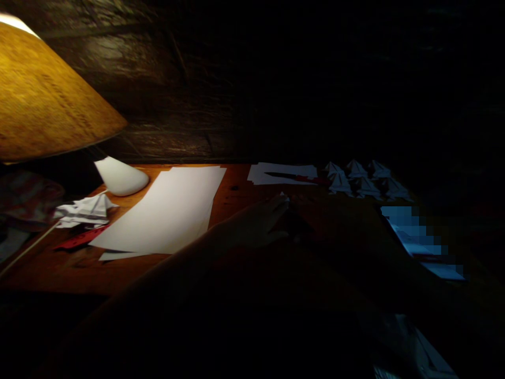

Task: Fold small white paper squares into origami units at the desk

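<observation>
My left hand reaches in from the lower left over the wooden table, in deep shadow. Its fingers are closed at a small folded paper, whose pale tip catches a little light. The rest of that paper is too dark to make out. Of my right arm and hand, only a very dark shape shows on the right side, and its fingers are lost in the shadow. Beyond the hands, several folded paper figures stand in two rows. Left of them a knife with a red handle lies on a small stack of paper.
Large white sheets lie on the wooden table. Left of these are a crumpled folded paper, a red flat item and a lamp with a yellow shade and white base. A lit screen glows at right.
</observation>
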